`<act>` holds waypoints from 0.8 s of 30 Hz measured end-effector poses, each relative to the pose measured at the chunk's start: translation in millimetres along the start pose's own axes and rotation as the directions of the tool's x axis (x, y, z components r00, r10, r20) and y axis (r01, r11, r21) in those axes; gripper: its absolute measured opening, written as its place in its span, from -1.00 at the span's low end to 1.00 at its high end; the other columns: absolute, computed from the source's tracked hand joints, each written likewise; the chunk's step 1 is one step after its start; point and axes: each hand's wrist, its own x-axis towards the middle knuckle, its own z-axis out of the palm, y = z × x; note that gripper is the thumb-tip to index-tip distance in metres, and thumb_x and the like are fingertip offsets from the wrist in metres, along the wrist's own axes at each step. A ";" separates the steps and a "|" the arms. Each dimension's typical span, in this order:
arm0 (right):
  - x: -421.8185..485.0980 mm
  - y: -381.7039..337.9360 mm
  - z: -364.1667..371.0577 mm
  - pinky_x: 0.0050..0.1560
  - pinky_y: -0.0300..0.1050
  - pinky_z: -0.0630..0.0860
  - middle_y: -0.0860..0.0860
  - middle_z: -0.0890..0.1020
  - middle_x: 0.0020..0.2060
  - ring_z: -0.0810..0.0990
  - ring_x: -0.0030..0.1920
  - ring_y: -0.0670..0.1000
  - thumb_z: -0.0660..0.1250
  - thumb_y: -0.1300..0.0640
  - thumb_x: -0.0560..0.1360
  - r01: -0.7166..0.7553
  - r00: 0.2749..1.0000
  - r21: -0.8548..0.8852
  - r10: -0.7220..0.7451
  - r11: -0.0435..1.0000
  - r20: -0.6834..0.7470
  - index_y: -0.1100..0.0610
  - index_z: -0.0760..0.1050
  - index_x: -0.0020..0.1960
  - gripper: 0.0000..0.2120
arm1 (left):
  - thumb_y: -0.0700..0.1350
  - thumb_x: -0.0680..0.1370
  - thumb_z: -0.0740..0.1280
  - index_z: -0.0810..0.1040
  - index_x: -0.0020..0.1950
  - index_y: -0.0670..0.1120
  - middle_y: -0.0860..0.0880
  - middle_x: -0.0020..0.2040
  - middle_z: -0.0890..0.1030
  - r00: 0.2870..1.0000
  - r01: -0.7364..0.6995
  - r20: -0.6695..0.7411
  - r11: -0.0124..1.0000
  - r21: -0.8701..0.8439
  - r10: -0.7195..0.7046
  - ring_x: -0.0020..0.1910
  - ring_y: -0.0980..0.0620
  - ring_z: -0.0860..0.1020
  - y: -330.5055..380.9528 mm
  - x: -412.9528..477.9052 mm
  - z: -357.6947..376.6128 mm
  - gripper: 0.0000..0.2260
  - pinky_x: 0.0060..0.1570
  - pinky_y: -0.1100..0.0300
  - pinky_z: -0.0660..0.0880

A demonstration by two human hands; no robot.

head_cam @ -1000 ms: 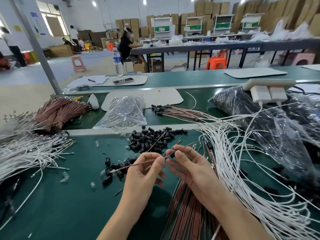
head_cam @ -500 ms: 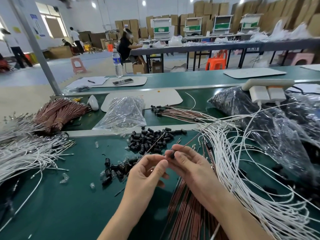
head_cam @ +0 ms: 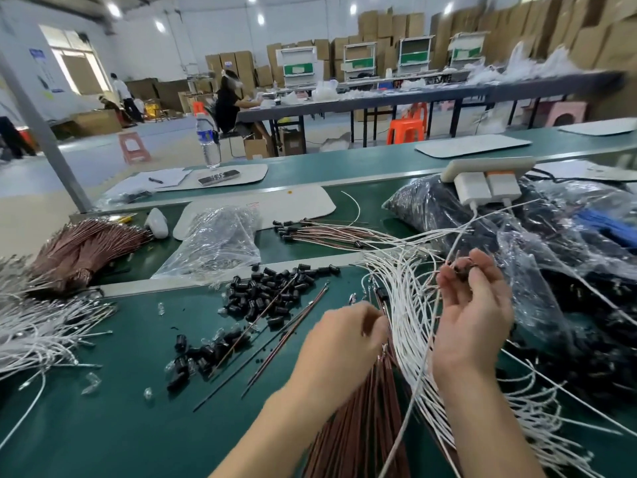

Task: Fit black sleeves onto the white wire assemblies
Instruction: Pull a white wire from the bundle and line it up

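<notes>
Right hand (head_cam: 472,305) up, its grip pinching a black sleeve (head_cam: 460,270) on a white wire (head_cam: 410,405) that runs steeply toward us, right of the sleeve pile (head_cam: 269,291). Left hand (head_cam: 344,336) has its fingertips buried, grip unreadable.

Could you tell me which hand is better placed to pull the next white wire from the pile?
Left hand: it sits at the white wires; the right hand is raised, pinching a dark sleeve.
</notes>
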 end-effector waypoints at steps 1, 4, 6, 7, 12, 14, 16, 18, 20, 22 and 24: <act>0.9 0.0 -1.7 0.00 -0.20 0.59 0.02 0.63 -0.12 0.65 -0.16 -0.05 0.18 0.30 0.65 0.014 1.000 0.004 -0.014 1.000 -0.025 0.10 0.60 0.05 -0.76 | 0.05 0.65 0.23 0.61 -0.03 -0.03 0.05 -0.21 0.65 0.999 0.030 0.021 0.998 0.059 -0.031 -0.30 0.08 0.57 7.9 13.2 7.2 -0.76 -0.30 0.13 0.52; 3.1 -0.1 -6.2 -0.01 -0.20 0.60 0.00 0.63 -0.16 0.65 -0.16 -0.03 0.17 0.31 0.64 0.033 0.998 0.000 -0.033 0.999 -0.055 0.10 0.59 0.02 -0.75 | 0.00 0.62 0.24 0.44 -0.27 -0.18 -0.10 -0.36 0.52 0.977 0.147 0.125 0.968 0.204 -0.175 -0.37 -0.13 0.44 22.1 45.3 24.3 -0.66 -0.33 0.11 0.41; 3.9 1.3 -7.8 -0.03 -0.21 0.60 -0.02 0.63 -0.18 0.66 -0.15 -0.02 0.17 0.29 0.64 0.025 0.998 -0.011 -0.025 1.000 -0.056 0.10 0.58 0.03 -0.77 | -0.03 0.60 0.26 0.34 -0.33 -0.15 -0.07 -0.41 0.42 0.956 0.194 0.162 0.942 0.275 -0.244 -0.41 -0.11 0.36 24.7 56.5 29.3 -0.65 -0.32 0.12 0.38; 3.7 2.1 -7.8 -0.04 -0.22 0.60 -0.03 0.64 -0.18 0.67 -0.15 -0.02 0.18 0.28 0.64 0.016 0.998 -0.026 -0.018 1.000 -0.054 0.10 0.57 0.03 -0.79 | -0.03 0.60 0.27 0.33 -0.34 -0.14 -0.07 -0.40 0.42 0.949 0.209 0.171 0.934 0.290 -0.266 -0.40 -0.10 0.37 24.3 60.2 30.2 -0.65 -0.30 0.11 0.40; -0.6 6.8 -5.9 0.01 -0.23 0.61 0.00 0.66 -0.10 0.68 -0.11 -0.06 0.28 0.25 0.63 -0.010 0.998 -0.099 0.003 0.995 -0.069 0.07 0.59 0.04 -0.86 | -0.05 0.64 0.23 0.52 -0.19 -0.18 -0.11 -0.32 0.59 0.922 0.261 0.244 0.948 0.181 -0.300 -0.43 -0.06 0.50 20.3 62.6 17.1 -0.72 -0.21 0.05 0.62; -2.5 7.2 -5.8 0.01 -0.24 0.61 -0.01 0.68 -0.10 0.69 -0.10 -0.06 0.30 0.24 0.63 -0.004 0.998 -0.117 -0.004 0.993 -0.068 0.06 0.59 0.04 -0.87 | -0.04 0.66 0.23 0.48 -0.26 -0.13 -0.03 -0.41 0.54 0.940 0.228 0.227 0.965 0.130 -0.253 -0.50 0.01 0.44 20.3 59.2 7.0 -0.68 -0.35 0.17 0.52; -4.5 6.7 -4.7 -0.01 -0.25 0.61 -0.05 0.69 -0.14 0.69 -0.09 -0.05 0.31 0.23 0.62 0.004 0.999 -0.121 -0.010 0.993 -0.053 0.04 0.60 0.04 -0.87 | -0.04 0.66 0.23 0.45 -0.30 -0.11 0.04 -0.49 0.47 0.959 0.186 0.199 0.979 0.086 -0.200 -0.55 0.05 0.37 24.0 55.2 -6.8 -0.66 -0.46 0.28 0.38; -6.6 5.9 -2.5 -0.02 -0.26 0.60 -0.09 0.70 -0.18 0.69 -0.11 -0.07 0.31 0.23 0.62 -0.001 1.000 -0.118 -0.002 0.993 -0.024 0.05 0.61 0.04 -0.87 | -0.04 0.66 0.24 0.46 -0.28 -0.11 0.04 -0.48 0.44 0.978 0.137 0.153 0.989 0.054 -0.144 -0.55 0.05 0.32 29.6 52.1 -25.2 -0.67 -0.54 0.33 0.29; -8.5 5.9 -1.0 -0.03 -0.26 0.61 -0.11 0.71 -0.22 0.69 -0.13 -0.08 0.31 0.23 0.62 -0.020 1.000 -0.117 0.022 0.993 0.014 0.07 0.61 0.05 -0.88 | -0.02 0.64 0.25 0.46 -0.30 -0.14 0.00 -0.46 0.43 0.994 0.090 0.053 0.995 0.052 -0.093 -0.55 0.06 0.30 32.2 50.0 -47.6 -0.66 -0.56 0.33 0.25; -10.0 6.9 -1.0 -0.04 -0.26 0.61 -0.11 0.71 -0.25 0.68 -0.14 -0.08 0.29 0.25 0.63 -0.053 0.996 -0.110 0.060 0.993 0.064 0.10 0.59 0.07 -0.88 | -0.01 0.63 0.26 0.52 -0.22 -0.29 -0.07 -0.41 0.48 0.997 0.074 -0.022 0.997 0.022 -0.073 -0.50 0.02 0.34 30.1 46.8 -71.9 -0.62 -0.49 0.27 0.30; -11.8 8.9 -1.3 -0.03 -0.25 0.62 -0.09 0.70 -0.23 0.68 -0.14 -0.06 0.28 0.26 0.63 -0.091 0.986 -0.124 0.107 0.988 0.127 0.11 0.59 0.07 -0.87 | -0.02 0.63 0.28 0.56 -0.11 -0.36 -0.07 -0.41 0.48 0.994 0.071 -0.085 0.997 -0.022 -0.072 -0.49 0.03 0.34 22.6 39.9 -97.7 -0.62 -0.54 0.26 0.34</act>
